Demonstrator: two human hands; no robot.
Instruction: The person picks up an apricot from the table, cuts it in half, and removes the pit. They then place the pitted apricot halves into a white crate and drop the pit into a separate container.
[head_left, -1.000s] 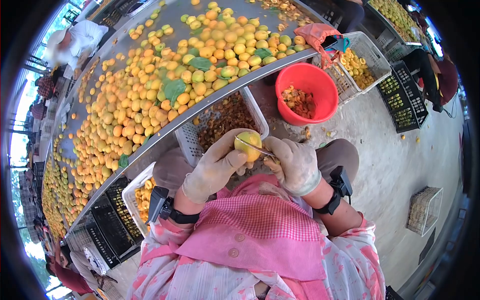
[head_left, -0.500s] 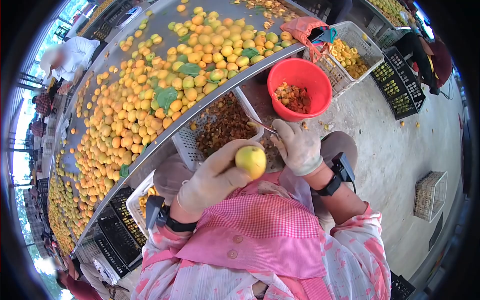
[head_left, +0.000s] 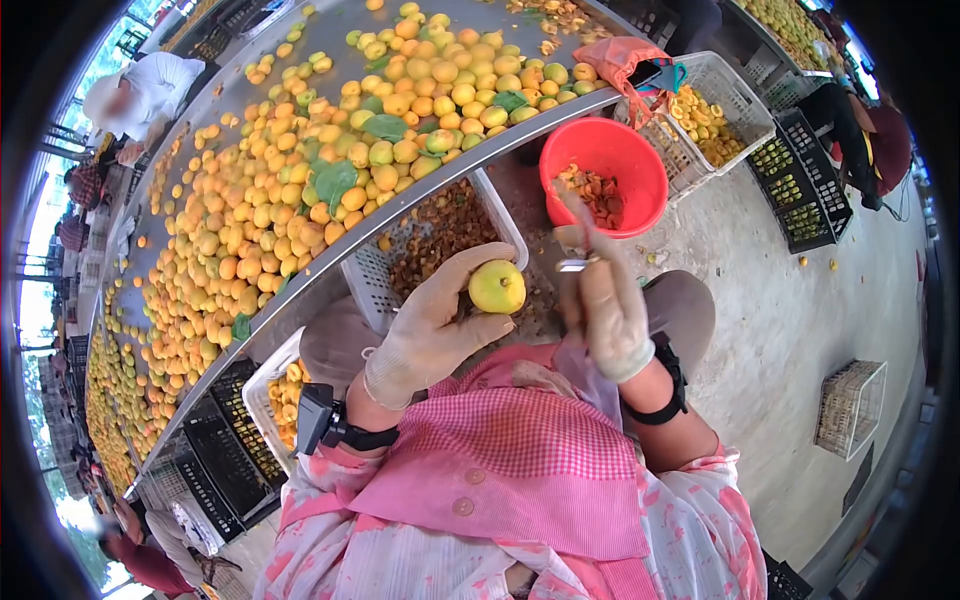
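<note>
My left hand point(head_left: 435, 322), in a pale glove, grips a yellow-green apricot point(head_left: 497, 288) between thumb and fingers, its stem end facing up. To the right of it, my gloved right hand point(head_left: 612, 318) is smeared by motion, with its fingers curled around a small knife point(head_left: 572, 266). Only a short shiny piece of the knife shows clearly. Blade and apricot are apart. Beneath and beyond my hands is a white crate point(head_left: 372, 283) holding brown pits. A red bucket point(head_left: 650, 165) with orange apricot pieces inside stands on the floor past my right hand.
A metal table point(head_left: 235, 110) heaped with apricots point(head_left: 290, 200) and a few leaves slants across the left. Halved apricots fill a white crate point(head_left: 745, 85) at the back right and another point(head_left: 262, 395) by my left knee. An orange bag point(head_left: 615, 58) lies on the table edge. Other people work nearby.
My right hand has turned upward, bringing the knife up from its low angle toward the crate. The apricot in my left hand has shifted slightly up and left and turned, showing its stem end.
</note>
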